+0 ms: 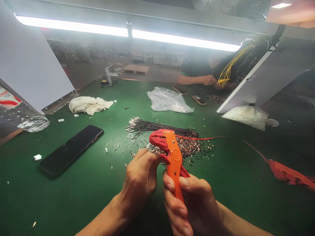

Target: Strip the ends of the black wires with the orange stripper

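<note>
My right hand [188, 200] is wrapped around the handle of an orange and red wire stripper [175, 157], held upright with its red jaws facing left. Close against the jaws, the fingers of my left hand [141, 175] are pinched together, and whatever lies between them is hidden. Behind the tool, a bundle of short black wires [159, 126] with silvery ends at the left rests on the green table [98, 200]. A heap of copper-coloured and dark bits [189, 147] spreads just in front of the bundle.
A black phone [72, 149] and a white cloth [90, 105] lie to the left, near a plastic bottle [22, 114]. Farther back are a clear plastic bag [168, 100] and a small keypad phone [199, 100]. Across the table, a person's hands [214, 81] hold yellow wires [227, 70].
</note>
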`<action>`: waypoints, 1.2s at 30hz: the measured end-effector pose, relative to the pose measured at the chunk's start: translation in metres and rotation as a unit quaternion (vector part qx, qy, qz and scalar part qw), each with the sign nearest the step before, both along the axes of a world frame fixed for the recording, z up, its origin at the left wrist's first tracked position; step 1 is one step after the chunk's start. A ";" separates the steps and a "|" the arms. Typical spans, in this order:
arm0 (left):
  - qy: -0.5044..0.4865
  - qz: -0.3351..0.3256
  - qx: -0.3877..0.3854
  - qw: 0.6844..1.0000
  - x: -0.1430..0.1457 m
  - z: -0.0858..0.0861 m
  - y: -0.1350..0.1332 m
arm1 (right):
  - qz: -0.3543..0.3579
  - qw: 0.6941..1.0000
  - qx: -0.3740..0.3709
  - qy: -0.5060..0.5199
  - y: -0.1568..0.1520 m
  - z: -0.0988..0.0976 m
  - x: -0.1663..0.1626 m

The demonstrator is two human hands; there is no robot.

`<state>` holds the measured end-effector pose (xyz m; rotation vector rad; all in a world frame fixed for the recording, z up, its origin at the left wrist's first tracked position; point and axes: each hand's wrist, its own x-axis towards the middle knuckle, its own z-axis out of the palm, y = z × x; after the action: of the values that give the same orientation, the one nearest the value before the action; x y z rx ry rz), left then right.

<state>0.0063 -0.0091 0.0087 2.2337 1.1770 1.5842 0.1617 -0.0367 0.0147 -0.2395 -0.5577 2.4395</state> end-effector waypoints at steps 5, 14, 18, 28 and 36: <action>-0.015 0.000 -0.004 1.000 0.001 0.000 -0.001 | -0.021 1.000 -0.005 0.002 -0.007 0.004 -0.003; -0.014 0.020 -0.005 1.000 0.000 -0.004 0.000 | -0.019 1.000 -0.002 0.023 -0.006 0.007 -0.003; -0.008 0.026 -0.007 1.000 0.000 -0.005 0.001 | -0.019 0.999 0.009 0.028 -0.006 0.008 -0.002; -0.016 0.025 -0.018 0.999 0.001 -0.008 0.001 | -0.015 0.996 -0.048 0.068 -0.004 0.007 -0.004; -0.032 0.015 -0.025 0.999 0.005 -0.010 -0.001 | -0.008 0.995 -0.063 0.071 -0.004 0.002 -0.005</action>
<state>0.0113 -0.0100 -0.0016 2.1280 1.2244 1.6064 0.1564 -0.0410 0.0170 -0.1194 -0.3376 2.4559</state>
